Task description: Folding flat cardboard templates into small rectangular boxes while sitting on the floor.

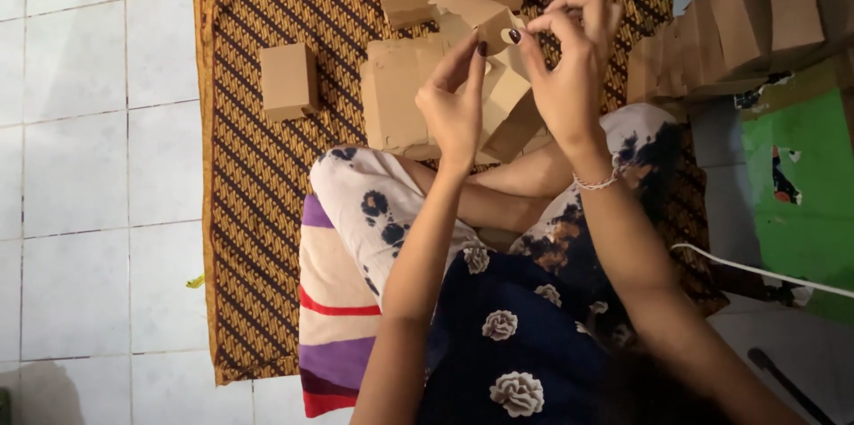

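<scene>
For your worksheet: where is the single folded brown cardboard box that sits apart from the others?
In the head view, the small folded brown cardboard box stands alone on the brown patterned mat, left of the flat cardboard stack and the person's left hand, near the white tiled floor.

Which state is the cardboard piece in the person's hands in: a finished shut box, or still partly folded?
Partly folded. The cardboard piece has loose flaps sticking out between the left hand and right hand, unlike the closed box on the mat.

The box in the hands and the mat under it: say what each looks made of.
The box: plain brown cardboard, matte, by its flat folded flaps and cut edges; both the left hand and the right hand hold it. The mat: likely woven or printed cloth, brown with a yellow pattern, its edge slightly wavy.
</scene>
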